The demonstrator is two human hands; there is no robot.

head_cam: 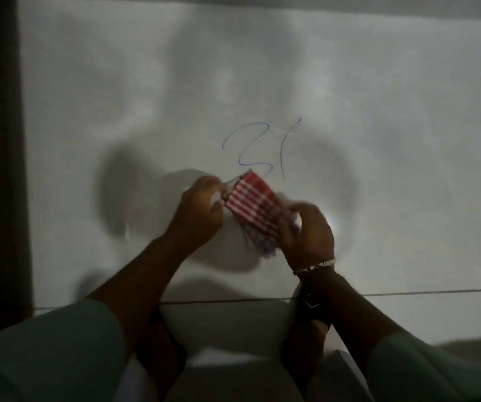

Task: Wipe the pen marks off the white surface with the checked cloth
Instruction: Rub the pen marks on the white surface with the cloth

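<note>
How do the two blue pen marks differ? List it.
The left pen mark is a curvy, looping squiggle; the right pen mark is one plain, slightly bowed stroke. The left mark's lower end meets the checked cloth; the right mark stands clear of it. Both are thin, blue and unwiped.

The checked cloth point(252, 208) is red with white lines, folded into a thick pad. I hold it between my two hands just above the white surface point(378, 111), tilted, its upper corner near the bottom of the pen marks point(258, 149). Its lower edge looks frayed or fringed, though the blur makes that hard to judge. The pen marks are thin blue strokes: a looping squiggle like a 3 and a long curved line just to its right. The white surface is flat, pale and dimly lit, with shadows across it.
</note>
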